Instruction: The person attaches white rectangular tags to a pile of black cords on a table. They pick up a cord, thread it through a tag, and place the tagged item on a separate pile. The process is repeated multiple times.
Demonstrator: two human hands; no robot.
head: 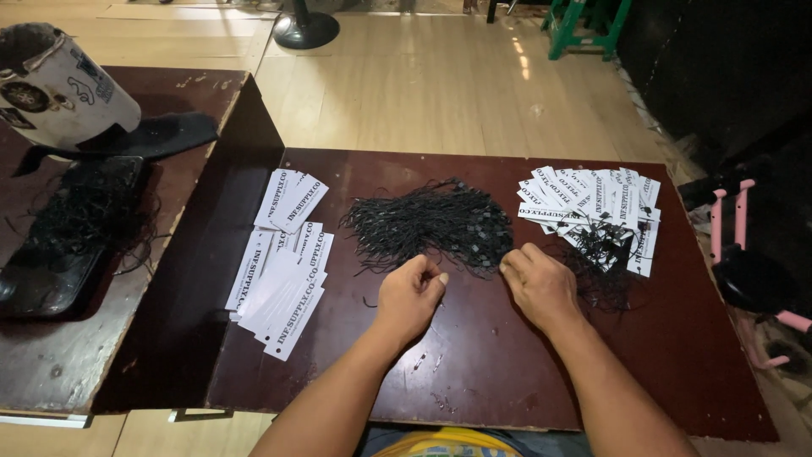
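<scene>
A heap of thin black strings [431,224] lies in the middle of a dark red-brown board [474,355]. My left hand [410,292] rests just below the heap's near edge, fingers curled in with thumb against forefinger. My right hand [537,283] sits beside it, fingers curled down at the heap's right end. Whether either hand pinches a string is too small to tell. White rectangular paper tags [283,267] with black print lie fanned out to the left. A second spread of white tags [592,207], several with black strings attached, lies to the right.
A lower dark table [68,355] stands at the left with a black tray [59,237] of tangled strings and a white tipped bucket [63,93]. Light wooden floor lies beyond. A pink and black object [744,254] stands at the right, a green frame [588,25] at the back.
</scene>
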